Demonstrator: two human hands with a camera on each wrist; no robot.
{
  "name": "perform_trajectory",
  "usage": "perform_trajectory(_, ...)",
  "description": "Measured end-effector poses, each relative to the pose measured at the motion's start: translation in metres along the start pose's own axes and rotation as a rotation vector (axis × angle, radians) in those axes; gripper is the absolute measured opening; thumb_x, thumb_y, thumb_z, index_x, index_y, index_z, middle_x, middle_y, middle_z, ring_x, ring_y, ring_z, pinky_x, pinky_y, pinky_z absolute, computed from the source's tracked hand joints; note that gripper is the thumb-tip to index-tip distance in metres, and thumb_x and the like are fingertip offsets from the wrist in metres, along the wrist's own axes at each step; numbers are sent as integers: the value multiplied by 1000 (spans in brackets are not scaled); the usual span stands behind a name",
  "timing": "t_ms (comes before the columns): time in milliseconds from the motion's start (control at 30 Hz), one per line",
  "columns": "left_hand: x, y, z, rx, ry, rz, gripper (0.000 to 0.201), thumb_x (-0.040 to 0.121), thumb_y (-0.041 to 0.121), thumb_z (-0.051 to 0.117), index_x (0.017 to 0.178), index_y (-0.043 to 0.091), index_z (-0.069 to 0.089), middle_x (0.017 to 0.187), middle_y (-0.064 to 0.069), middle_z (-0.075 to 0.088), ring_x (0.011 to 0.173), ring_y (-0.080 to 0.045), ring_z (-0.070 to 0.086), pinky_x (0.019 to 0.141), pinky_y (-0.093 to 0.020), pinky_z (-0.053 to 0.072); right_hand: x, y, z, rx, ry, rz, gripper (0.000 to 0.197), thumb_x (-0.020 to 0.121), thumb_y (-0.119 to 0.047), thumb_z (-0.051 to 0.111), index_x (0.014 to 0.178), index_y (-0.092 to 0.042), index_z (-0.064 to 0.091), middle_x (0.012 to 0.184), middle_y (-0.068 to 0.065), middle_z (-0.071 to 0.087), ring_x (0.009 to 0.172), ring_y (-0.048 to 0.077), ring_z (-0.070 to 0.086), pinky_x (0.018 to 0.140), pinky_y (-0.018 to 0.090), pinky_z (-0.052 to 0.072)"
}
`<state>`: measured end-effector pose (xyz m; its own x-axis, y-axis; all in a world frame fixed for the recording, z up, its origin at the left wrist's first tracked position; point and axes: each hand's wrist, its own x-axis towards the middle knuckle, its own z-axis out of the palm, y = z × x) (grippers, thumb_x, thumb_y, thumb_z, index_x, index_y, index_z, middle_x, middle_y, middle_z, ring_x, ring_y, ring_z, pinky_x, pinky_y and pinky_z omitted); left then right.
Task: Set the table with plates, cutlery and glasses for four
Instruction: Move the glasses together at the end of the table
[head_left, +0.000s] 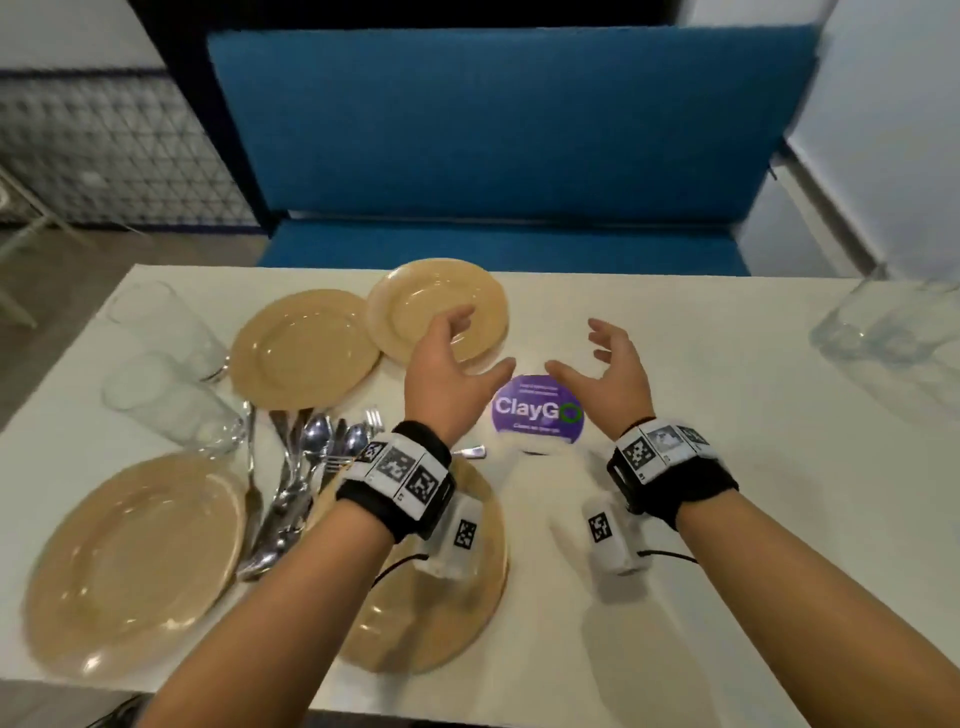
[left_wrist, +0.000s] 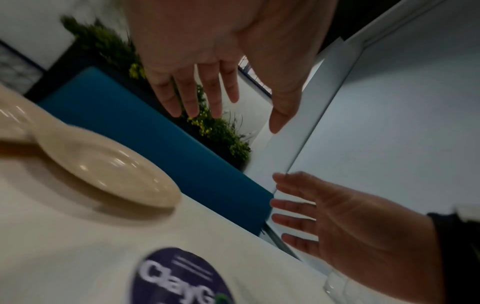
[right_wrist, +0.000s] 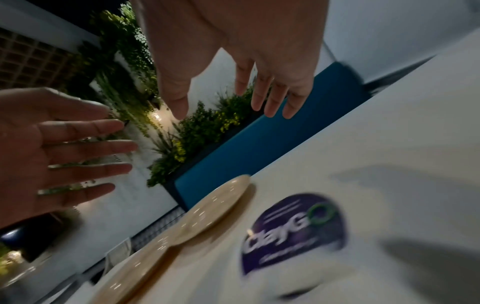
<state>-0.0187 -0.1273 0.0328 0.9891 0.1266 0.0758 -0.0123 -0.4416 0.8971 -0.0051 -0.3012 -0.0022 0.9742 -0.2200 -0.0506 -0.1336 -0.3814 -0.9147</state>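
Observation:
Four tan plates lie on the white table (head_left: 727, 415): a far plate (head_left: 436, 306), one to its left (head_left: 306, 348), a near-left plate (head_left: 135, 561) and a near plate (head_left: 441, 613) partly under my left forearm. A pile of spoons and forks (head_left: 301, 467) sits between them. Two glasses (head_left: 166, 364) stand at the left and more glasses (head_left: 883, 327) at the far right. My left hand (head_left: 483, 343) hovers empty beside the far plate (left_wrist: 109, 170), fingers spread. My right hand (head_left: 576, 348) faces it, also empty and spread.
A round purple ClayGo sticker (head_left: 537, 410) lies on the table below both hands. A blue padded bench (head_left: 509, 130) runs along the far edge. Green plants (right_wrist: 202, 127) stand behind the bench. A white wall (head_left: 893, 130) rises on the right.

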Motion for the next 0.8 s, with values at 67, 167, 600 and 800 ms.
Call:
perform_trajectory(67, -3, -12, -42, 25, 26, -5, 67, 74, 22, 77, 132, 25, 44, 132, 8, 52, 121, -4, 46, 100, -20, 34, -15, -20, 38, 3, -52, -10, 71, 76, -26, 76, 137, -19, 40, 139, 0, 45, 119, 13, 47, 91, 21, 35)
perform_trajectory(167, 0, -27, -96, 56, 99, 8, 68, 74, 23, 77, 134, 24, 44, 135, 8, 49, 125, -7, 44, 101, -21, 33, -27, -47, 86, -20, -164, -64, 72, 76, -27, 76, 137, -20, 39, 139, 0, 45, 120, 13, 46, 95, 22, 36)
perform_trajectory(600, 81, -154, -337, 23, 365, -109, 75, 80, 22, 71, 141, 18, 26, 141, -4, 37, 128, -22, 41, 109, -39, 36, -61, -137, 314, -17, -500, -48, 100, 59, -25, 88, 141, -26, 31, 139, -4, 43, 124, 13, 42, 101, 28, 38)
perform_trajectory(800, 121, -217, -352, -6, -5, -296, 107, 69, 10, 82, 147, 18, 9, 151, -9, 27, 137, -24, 32, 112, -37, 31, -77, -141, 367, -21, -495, 8, 102, 57, -18, 89, 141, -25, 32, 135, -4, 47, 121, 12, 46, 98, 25, 40)
